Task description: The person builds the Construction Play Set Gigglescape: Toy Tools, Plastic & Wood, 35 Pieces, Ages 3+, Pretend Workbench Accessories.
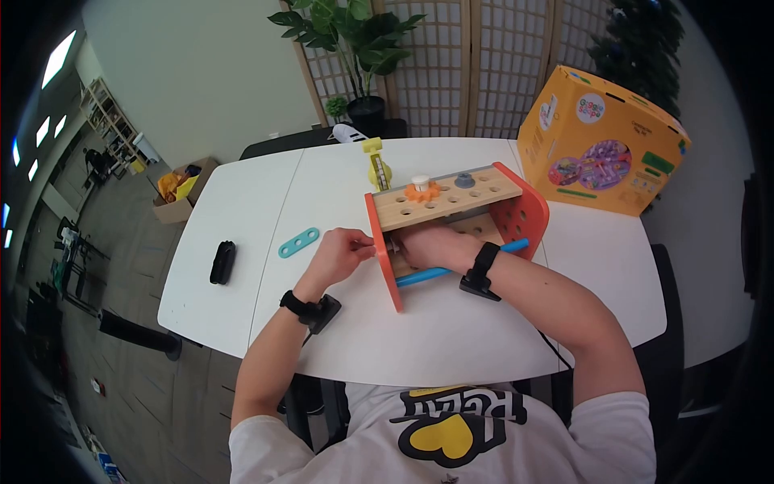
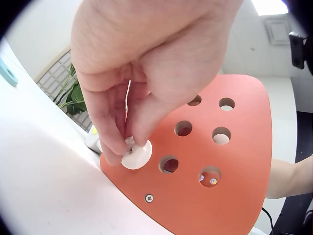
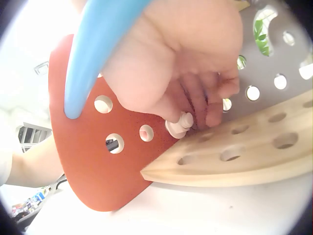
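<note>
A toy workbench (image 1: 508, 188) with a perforated wooden top and red-orange side panels stands on the table. My left hand (image 1: 340, 256) is at the outside of its left panel (image 2: 195, 205), where thumb and fingers pinch a white round toy screw (image 2: 137, 157) against the panel. My right hand (image 1: 435, 245) reaches inside the bench, under the top and over the blue bar (image 3: 98, 49). Its thumb and curled fingers hold a small white knobbed piece (image 3: 177, 127) on the inner face of the same panel. On the bench top sit a white-headed peg with an orange gear (image 1: 423, 191) and a grey nut (image 1: 464, 180).
A teal strip with holes (image 1: 299, 243) and a black case (image 1: 223, 262) lie left on the white table (image 1: 242, 194). Behind the bench stands a yellow-green toy (image 1: 377, 165). A large orange box (image 1: 605, 145) occupies the back right.
</note>
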Demonstrator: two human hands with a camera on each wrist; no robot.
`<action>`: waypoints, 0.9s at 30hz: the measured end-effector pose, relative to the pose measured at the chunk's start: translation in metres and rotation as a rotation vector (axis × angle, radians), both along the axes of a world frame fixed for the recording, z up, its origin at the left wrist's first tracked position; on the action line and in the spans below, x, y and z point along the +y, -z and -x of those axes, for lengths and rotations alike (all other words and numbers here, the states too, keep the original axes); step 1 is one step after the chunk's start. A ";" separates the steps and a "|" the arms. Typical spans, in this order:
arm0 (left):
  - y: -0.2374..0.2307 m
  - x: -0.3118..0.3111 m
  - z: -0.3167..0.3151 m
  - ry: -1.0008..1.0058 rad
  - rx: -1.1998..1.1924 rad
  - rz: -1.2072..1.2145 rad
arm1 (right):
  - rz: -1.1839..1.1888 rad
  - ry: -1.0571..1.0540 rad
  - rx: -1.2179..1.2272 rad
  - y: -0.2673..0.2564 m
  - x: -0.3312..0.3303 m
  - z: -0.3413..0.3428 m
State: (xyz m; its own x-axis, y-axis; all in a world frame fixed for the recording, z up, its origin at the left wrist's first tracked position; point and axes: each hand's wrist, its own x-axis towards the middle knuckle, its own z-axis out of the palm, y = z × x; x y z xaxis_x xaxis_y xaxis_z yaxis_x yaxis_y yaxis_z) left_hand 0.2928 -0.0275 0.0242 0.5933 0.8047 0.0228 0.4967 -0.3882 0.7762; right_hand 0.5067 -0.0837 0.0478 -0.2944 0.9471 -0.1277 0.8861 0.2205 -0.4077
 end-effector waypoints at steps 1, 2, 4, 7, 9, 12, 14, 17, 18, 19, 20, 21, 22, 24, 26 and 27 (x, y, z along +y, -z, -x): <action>0.000 0.000 0.000 -0.001 0.004 0.000 | 0.006 0.012 0.029 -0.003 -0.002 0.001; -0.001 0.000 0.000 -0.001 0.009 -0.001 | 0.013 0.025 0.058 -0.009 -0.005 0.002; -0.004 -0.002 0.000 0.003 0.015 -0.005 | 0.007 0.031 0.086 -0.011 -0.007 0.001; -0.005 -0.002 0.000 0.006 0.006 0.004 | 0.005 0.010 0.093 -0.010 -0.007 -0.001; -0.004 -0.002 0.000 0.007 0.000 0.009 | 0.049 0.000 0.112 -0.011 -0.006 -0.003; -0.003 -0.001 0.000 0.008 0.007 0.006 | 0.034 -0.013 0.050 -0.011 -0.005 -0.003; -0.002 -0.001 0.000 0.009 0.020 -0.002 | 0.035 -0.007 0.021 0.001 0.001 -0.003; -0.004 -0.004 0.000 -0.010 0.013 0.007 | 0.085 0.033 0.024 0.004 0.004 -0.002; -0.005 -0.004 0.000 -0.004 0.012 0.002 | 0.110 0.052 0.034 0.003 0.004 -0.002; -0.005 -0.003 0.000 0.002 0.011 -0.001 | 0.094 0.037 0.043 0.000 0.002 -0.001; -0.005 -0.003 0.000 0.007 0.011 -0.004 | 0.079 0.022 0.053 -0.005 -0.001 -0.002; -0.004 -0.003 0.000 0.007 0.010 -0.007 | 0.064 0.007 0.063 -0.006 -0.002 -0.002; -0.003 -0.003 0.000 0.007 0.010 -0.011 | 0.033 -0.009 0.081 -0.001 0.000 -0.004; -0.001 -0.001 0.001 0.004 0.013 -0.014 | -0.031 -0.040 0.120 0.015 0.005 -0.007; 0.000 -0.001 0.001 -0.001 0.020 -0.012 | -0.009 -0.018 0.091 0.015 0.004 -0.007; -0.001 -0.001 0.000 -0.003 0.018 -0.008 | 0.002 -0.006 0.077 0.014 0.003 -0.006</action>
